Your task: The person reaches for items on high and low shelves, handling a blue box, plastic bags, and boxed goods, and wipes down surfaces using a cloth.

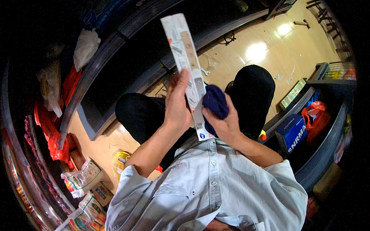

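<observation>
My left hand (179,105) grips a long, narrow white printed package (178,43) by its left edge, thumb along the front. The package slants up and away from my shirt, and its face has a row of grey and yellowish window-like areas. Bunched in my right hand (228,125) is a dark navy cloth (215,101), pressed to the right side of the package's lower half. The cloth hides part of that edge. Both hands are above my lap, between my black-trousered knees.
An open-end wrench (205,71) lies on the tiled floor (277,55) behind the package. Dark shelving (95,109) crosses the left and top. At right, a blue box (291,132) and a red plastic bag (310,124) sit in a dark bin. Printed packs (82,179) stand lower left.
</observation>
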`<action>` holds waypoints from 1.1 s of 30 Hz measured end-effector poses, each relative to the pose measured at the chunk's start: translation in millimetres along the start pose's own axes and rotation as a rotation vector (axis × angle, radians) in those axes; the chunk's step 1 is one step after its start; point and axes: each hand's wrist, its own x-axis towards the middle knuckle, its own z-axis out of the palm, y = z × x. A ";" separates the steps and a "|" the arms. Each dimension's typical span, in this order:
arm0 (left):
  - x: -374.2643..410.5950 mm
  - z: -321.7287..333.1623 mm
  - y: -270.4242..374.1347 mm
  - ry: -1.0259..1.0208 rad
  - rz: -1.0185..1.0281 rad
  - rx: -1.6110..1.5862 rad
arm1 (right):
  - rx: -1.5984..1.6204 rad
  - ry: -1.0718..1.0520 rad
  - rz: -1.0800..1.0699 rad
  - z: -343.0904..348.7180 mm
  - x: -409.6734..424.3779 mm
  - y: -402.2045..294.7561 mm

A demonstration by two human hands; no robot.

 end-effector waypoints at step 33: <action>-6.6 -30.6 -11.6 -0.266 0.088 0.638 | -0.169 0.251 -0.418 -7.3 120.9 -6.8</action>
